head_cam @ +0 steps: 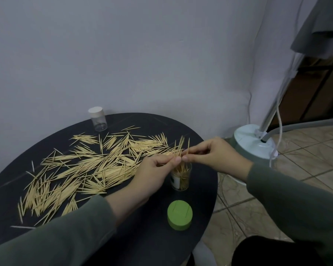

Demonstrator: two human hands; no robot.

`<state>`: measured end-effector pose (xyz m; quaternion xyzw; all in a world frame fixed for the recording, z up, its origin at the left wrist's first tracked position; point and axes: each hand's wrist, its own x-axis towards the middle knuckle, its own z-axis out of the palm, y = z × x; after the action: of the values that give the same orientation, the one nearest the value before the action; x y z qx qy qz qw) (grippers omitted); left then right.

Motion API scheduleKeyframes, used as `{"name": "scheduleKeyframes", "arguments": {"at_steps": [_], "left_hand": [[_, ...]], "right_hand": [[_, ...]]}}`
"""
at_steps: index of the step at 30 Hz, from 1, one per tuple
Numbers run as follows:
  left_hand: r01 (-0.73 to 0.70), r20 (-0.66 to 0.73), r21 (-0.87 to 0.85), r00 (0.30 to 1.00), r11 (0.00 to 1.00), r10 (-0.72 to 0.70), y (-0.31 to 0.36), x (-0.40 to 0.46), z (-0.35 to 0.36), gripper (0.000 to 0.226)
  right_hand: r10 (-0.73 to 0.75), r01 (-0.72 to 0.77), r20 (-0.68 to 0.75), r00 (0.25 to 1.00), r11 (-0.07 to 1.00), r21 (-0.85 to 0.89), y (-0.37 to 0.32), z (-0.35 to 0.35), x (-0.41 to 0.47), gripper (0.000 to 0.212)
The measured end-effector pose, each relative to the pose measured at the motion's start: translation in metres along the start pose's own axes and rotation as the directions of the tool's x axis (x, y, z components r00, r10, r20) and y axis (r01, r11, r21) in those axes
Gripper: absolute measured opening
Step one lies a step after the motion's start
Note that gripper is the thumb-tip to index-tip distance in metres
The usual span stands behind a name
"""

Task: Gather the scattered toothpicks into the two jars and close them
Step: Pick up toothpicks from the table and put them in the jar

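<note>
Many toothpicks [88, 169] lie scattered over the left and middle of a round black table [142, 237]. An open clear jar [181, 179], partly filled with toothpicks, stands near the table's right side. Directly above it, my left hand [154, 173] and my right hand [213, 154] both pinch a small upright bundle of toothpicks [181, 148]. The jar's green lid [179, 215] lies on the table nearer to me. A second clear jar [98, 120] with a white lid on stands at the far edge and looks nearly empty.
A white fan base [256, 141] with a pole and cables stands on the tiled floor right of the table. A grey wall is close behind the table. My dark-clad knee shows at the bottom right.
</note>
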<state>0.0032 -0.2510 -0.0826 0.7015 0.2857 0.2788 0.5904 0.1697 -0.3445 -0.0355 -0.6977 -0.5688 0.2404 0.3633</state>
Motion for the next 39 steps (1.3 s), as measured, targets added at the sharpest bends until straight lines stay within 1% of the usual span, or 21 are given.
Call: {"name": "scheduleKeyframes", "arguments": {"at_steps": [3, 8, 11, 13, 14, 15, 17, 18, 19, 21, 23, 24, 25, 27, 28, 30, 31, 33, 34, 36, 39], "left_hand": [[0.007, -0.003, -0.037, 1.000, 0.999, -0.007, -0.001, -0.001, 0.001, 0.014], [0.004, 0.019, -0.076, 1.000, 0.997, -0.003, 0.002, -0.001, -0.002, 0.019], [-0.024, -0.004, -0.057, 1.000, 0.998, 0.024, 0.003, -0.002, -0.003, 0.018], [-0.114, -0.049, 0.098, 0.992, 0.989, 0.119, 0.004, -0.001, -0.007, 0.023], [-0.201, -0.037, 0.240, 0.976, 0.950, 0.216, 0.005, 0.000, -0.010, 0.027], [-0.308, 0.029, 0.399, 0.946, 0.864, 0.324, 0.006, 0.001, -0.014, 0.033], [-0.513, 0.266, 0.615, 0.850, 0.599, 0.455, 0.008, 0.002, -0.019, 0.044], [-0.572, 0.361, 0.665, 0.809, 0.479, 0.464, 0.008, 0.002, -0.020, 0.046], [-0.598, 0.406, 0.690, 0.786, 0.408, 0.466, 0.009, 0.001, -0.021, 0.046], [-0.649, 0.455, 0.702, 0.726, 0.293, 0.516, 0.009, 0.001, -0.025, 0.041], [-0.705, 0.537, 0.697, 0.634, 0.131, 0.556, 0.005, 0.001, -0.030, 0.036], [-0.719, 0.560, 0.688, 0.617, 0.105, 0.553, 0.003, 0.002, -0.032, 0.035], [-0.724, 0.557, 0.678, 0.621, 0.130, 0.551, 0.002, 0.002, -0.035, 0.034], [-0.720, 0.499, 0.644, 0.651, 0.258, 0.572, 0.003, 0.002, -0.036, 0.033], [-0.709, 0.461, 0.627, 0.672, 0.322, 0.580, 0.004, 0.001, -0.036, 0.033], [-0.666, 0.382, 0.637, 0.709, 0.387, 0.592, 0.007, 0.002, -0.034, 0.032], [-0.624, 0.335, 0.668, 0.739, 0.406, 0.584, 0.009, 0.004, -0.034, 0.031], [-0.472, 0.244, 0.757, 0.846, 0.452, 0.474, 0.010, 0.008, -0.037, 0.025], [-0.388, 0.219, 0.804, 0.898, 0.451, 0.382, 0.010, 0.010, -0.040, 0.020], [-0.250, 0.186, 0.886, 0.963, 0.390, 0.194, 0.012, 0.011, -0.047, 0.012], [-0.101, 0.125, 0.959, 0.989, 0.263, -0.077, 0.020, 0.008, -0.055, 0.024]], "right_hand": [[0.003, -0.002, 0.006, 1.000, 0.999, -0.033, 0.001, 0.000, -0.001, 0.018], [-0.047, 0.050, 0.027, 0.999, 0.992, -0.120, -0.003, -0.005, -0.002, 0.026], [-0.021, 0.033, 0.061, 0.998, 0.979, -0.201, -0.003, -0.008, -0.003, 0.046], [0.034, -0.002, 0.114, 0.993, 0.963, -0.270, -0.002, -0.007, -0.003, 0.065], [0.058, -0.012, 0.141, 0.988, 0.952, -0.307, -0.001, -0.005, -0.003, 0.073], [0.068, -0.009, 0.158, 0.985, 0.938, -0.347, -0.001, -0.003, -0.002, 0.075], [0.032, 0.037, 0.171, 0.985, 0.921, -0.387, -0.001, 0.000, -0.002, 0.067], [0.006, 0.059, 0.168, 0.986, 0.923, -0.381, -0.001, 0.001, -0.001, 0.060], [-0.009, 0.070, 0.162, 0.987, 0.927, -0.370, 0.000, 0.001, 0.000, 0.055], [-0.014, 0.068, 0.152, 0.988, 0.933, -0.354, 0.003, 0.000, 0.002, 0.056], [-0.007, 0.058, 0.144, 0.990, 0.934, -0.353, 0.005, 0.000, 0.003, 0.059], [-0.006, 0.057, 0.142, 0.990, 0.932, -0.357, 0.005, 0.000, 0.004, 0.059], [-0.004, 0.057, 0.145, 0.989, 0.931, -0.362, 0.005, 0.000, 0.004, 0.060], [0.012, 0.053, 0.162, 0.987, 0.920, -0.388, 0.002, -0.001, 0.004, 0.060], [0.032, 0.049, 0.183, 0.983, 0.905, -0.422, 0.000, -0.002, 0.003, 0.060], [0.095, 0.048, 0.241, 0.966, 0.849, -0.526, -0.003, -0.003, 0.003, 0.065], [0.126, 0.048, 0.256, 0.958, 0.813, -0.580, -0.004, -0.004, 0.004, 0.064], [0.156, 0.040, 0.243, 0.958, 0.762, -0.646, -0.002, -0.003, 0.008, 0.052], [0.141, 0.039, 0.220, 0.965, 0.756, -0.654, 0.001, -0.001, 0.010, 0.044], [0.084, 0.042, 0.163, 0.983, 0.763, -0.646, 0.007, 0.005, 0.018, 0.030], [0.045, 0.026, 0.098, 0.994, 0.784, -0.620, 0.015, 0.017, 0.028, 0.025]]}}
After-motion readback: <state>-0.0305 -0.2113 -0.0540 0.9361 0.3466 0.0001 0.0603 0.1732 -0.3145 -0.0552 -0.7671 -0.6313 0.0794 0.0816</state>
